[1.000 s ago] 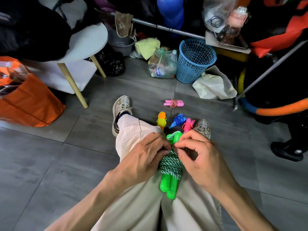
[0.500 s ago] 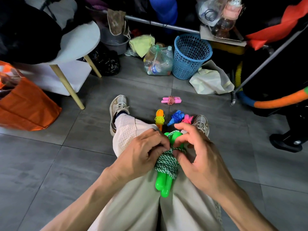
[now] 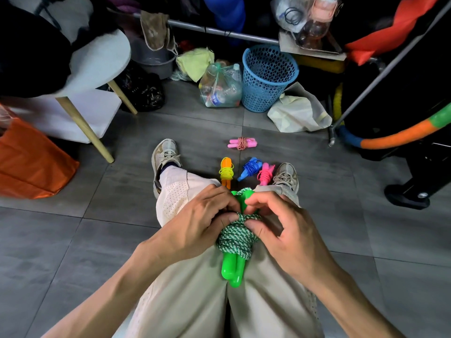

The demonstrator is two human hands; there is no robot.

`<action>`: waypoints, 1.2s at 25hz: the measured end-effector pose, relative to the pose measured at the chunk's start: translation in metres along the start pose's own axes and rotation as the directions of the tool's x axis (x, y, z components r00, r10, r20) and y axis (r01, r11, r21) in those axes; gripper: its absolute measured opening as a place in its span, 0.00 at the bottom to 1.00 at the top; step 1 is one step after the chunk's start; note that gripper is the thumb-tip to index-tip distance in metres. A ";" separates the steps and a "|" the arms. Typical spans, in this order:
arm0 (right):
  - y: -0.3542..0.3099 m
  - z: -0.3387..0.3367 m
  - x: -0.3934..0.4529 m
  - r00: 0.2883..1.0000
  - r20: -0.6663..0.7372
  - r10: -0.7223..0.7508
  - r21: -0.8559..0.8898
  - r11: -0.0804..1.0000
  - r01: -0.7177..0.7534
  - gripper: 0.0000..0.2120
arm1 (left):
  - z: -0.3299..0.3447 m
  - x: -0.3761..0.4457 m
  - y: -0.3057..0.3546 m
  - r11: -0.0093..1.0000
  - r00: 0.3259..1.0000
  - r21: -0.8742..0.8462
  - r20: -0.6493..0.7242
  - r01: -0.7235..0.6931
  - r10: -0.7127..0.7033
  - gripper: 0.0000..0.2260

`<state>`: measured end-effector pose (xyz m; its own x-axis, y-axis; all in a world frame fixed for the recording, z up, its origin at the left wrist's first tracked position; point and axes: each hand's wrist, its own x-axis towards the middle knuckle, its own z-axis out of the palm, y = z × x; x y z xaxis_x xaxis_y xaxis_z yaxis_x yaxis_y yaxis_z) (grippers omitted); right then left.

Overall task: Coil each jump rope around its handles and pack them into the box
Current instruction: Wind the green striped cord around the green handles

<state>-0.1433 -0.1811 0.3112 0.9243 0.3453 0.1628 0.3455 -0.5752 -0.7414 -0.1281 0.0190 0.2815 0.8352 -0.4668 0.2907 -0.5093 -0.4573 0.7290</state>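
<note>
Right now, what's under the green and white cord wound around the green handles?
Two green handles side by side stick out below the cord, over the person's trousers. Their middle is covered by the coil, their tops mostly by the left hand and right hand.

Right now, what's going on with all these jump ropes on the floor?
A person sitting on the floor is winding the green jump rope around its paired handles in their lap. The left hand holds the bundle while the right hand pinches the cord at the top of the coil. Four finished bundles lie on the tiles ahead: pink-and-red, orange-and-yellow, blue and pink. No box is in view.
</note>
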 end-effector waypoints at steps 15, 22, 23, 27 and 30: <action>0.019 0.008 -0.018 0.976 -0.206 -0.077 -0.112 0.992 0.055 0.06 | -0.001 0.005 0.004 0.962 0.983 -0.205 0.059 0.182 -0.173 0.07; 0.016 0.004 -0.019 0.986 -0.137 -0.090 -0.096 0.992 0.077 0.03 | 0.013 -0.016 0.029 0.922 0.889 -0.207 -0.264 0.326 -0.374 0.05; 0.015 0.005 -0.019 0.986 -0.143 -0.088 -0.084 0.994 0.076 0.03 | 0.015 -0.019 0.034 0.918 0.885 -0.207 -0.264 0.337 -0.384 0.04; 0.017 0.006 -0.017 0.981 -0.151 -0.122 -0.083 0.990 0.111 0.03 | 0.019 -0.023 0.045 0.907 0.860 -0.197 -0.294 0.373 -0.418 0.03; 0.020 0.007 -0.017 0.970 -0.131 -0.205 -0.183 0.967 0.179 0.05 | 0.023 -0.021 0.050 0.882 0.829 -0.211 -0.304 0.422 -0.470 0.05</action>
<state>-0.1530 -0.1933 0.2892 0.8471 0.3554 0.3951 0.5294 -0.6299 -0.5683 -0.1761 -0.0113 0.2973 0.9946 0.0577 0.0866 -0.0524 -0.4409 0.8960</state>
